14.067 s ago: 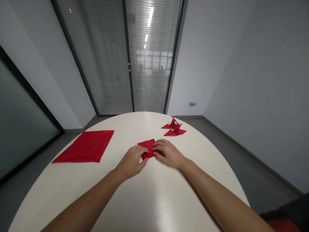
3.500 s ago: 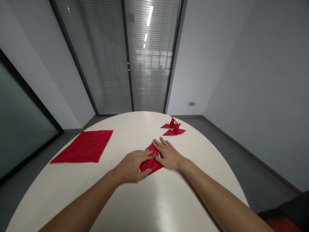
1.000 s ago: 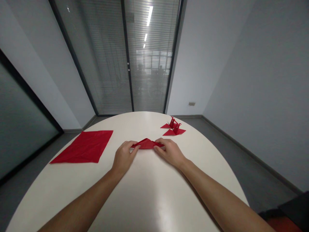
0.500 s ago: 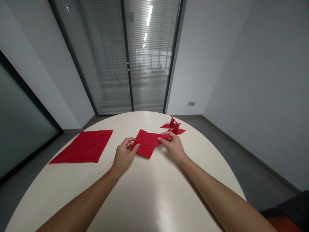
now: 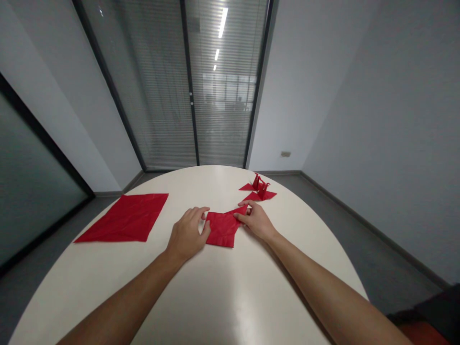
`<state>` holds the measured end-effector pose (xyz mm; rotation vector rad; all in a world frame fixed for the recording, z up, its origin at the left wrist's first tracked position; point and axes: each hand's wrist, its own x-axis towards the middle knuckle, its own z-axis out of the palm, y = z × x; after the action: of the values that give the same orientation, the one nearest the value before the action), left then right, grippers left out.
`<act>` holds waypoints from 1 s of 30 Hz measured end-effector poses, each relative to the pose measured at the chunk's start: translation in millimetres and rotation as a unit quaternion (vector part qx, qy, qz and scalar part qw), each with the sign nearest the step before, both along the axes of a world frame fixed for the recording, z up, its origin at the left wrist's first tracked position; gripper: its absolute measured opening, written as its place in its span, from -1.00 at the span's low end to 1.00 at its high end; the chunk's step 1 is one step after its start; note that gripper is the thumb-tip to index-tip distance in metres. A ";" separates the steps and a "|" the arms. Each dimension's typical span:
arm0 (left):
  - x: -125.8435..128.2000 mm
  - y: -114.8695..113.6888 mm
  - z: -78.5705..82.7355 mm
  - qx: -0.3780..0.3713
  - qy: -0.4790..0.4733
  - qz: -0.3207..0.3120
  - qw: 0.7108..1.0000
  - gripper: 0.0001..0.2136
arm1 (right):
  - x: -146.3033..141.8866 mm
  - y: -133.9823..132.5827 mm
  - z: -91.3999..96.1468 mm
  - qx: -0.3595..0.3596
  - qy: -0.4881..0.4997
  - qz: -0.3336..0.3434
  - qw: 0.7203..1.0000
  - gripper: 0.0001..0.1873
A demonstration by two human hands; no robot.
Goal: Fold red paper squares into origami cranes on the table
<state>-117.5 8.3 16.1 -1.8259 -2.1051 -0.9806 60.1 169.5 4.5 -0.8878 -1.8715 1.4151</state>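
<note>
A partly folded sheet of red paper (image 5: pixel 221 229) is between my hands, over the middle of the round table. My right hand (image 5: pixel 257 219) pinches its upper right corner between thumb and fingers. My left hand (image 5: pixel 189 233) is at the paper's left edge, its fingers apart and curved, the thumb close to or touching the edge. Just beyond my right hand stand two folded red paper cranes (image 5: pixel 264 192), one partly behind the other, wings spread.
A large creased sheet of red paper (image 5: pixel 124 218) lies flat on the left of the white round table (image 5: pixel 201 297). Behind the table stands a glass partition with blinds (image 5: pixel 165 105). A dark and red object (image 5: pixel 427 316), perhaps a chair, shows at lower right.
The folded red paper has turned and come slightly nearer to me. My left hand has loosened from its pinch, its fingers now spread, while the right keeps hold of the corner.
</note>
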 end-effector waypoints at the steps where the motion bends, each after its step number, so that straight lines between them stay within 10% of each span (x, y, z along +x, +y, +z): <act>1: -0.4 0.5 -1.9 0.002 0.003 -0.050 0.999 -0.69 | 0.3 0.5 -0.8 0.018 -0.016 -0.005 1.000 -0.60; 5: -1.2 2.7 -12.5 -0.052 0.018 -0.165 0.985 -0.63 | 3.1 0.7 -1.6 0.106 -0.097 -0.037 0.989 -0.63; 13: -1.5 4.6 -18.3 -0.086 0.049 -0.147 0.984 -0.66 | 9.7 -10.5 13.3 0.392 -0.118 0.015 0.912 -0.63; 18: -2.1 4.1 -18.5 -0.086 0.046 -0.150 0.984 -0.65 | 8.5 -18.0 13.7 0.408 -0.125 0.200 0.882 -0.67; 30: 1.2 2.7 -11.7 -0.073 0.024 -0.134 0.988 -0.81 | 11.7 -18.7 14.2 0.400 -0.156 0.222 0.875 -0.47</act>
<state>-116.2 11.0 4.4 -2.2274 -1.9852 -0.8457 71.8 150.8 18.8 -0.2706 -2.7120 0.5725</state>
